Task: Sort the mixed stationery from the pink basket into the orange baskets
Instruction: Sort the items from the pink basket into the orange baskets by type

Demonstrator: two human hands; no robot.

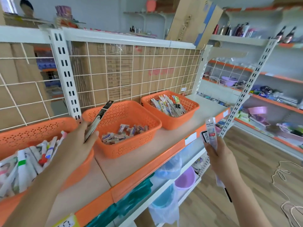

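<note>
Three orange baskets stand on the shelf. The left basket [34, 130] holds several markers and pens, the middle basket [131, 110] holds small eraser packs, the right basket [188, 104] holds long flat packets. My left hand [78, 145] hovers over the left basket's right end and grips a long dark packaged item [100, 118] that points up toward the middle basket. My right hand [218, 153] is off the shelf's front edge and grips a few long white packets [210, 133] upright. No pink basket is in view.
A wire grid backs the shelf, with cardboard boxes [123, 71] behind it. The orange shelf edge [147, 164] runs diagonally; lower shelves hold bags and a purple bowl [185, 177]. Further stocked shelves [270, 99] stand at right. Cord lies on the wooden floor [262, 169].
</note>
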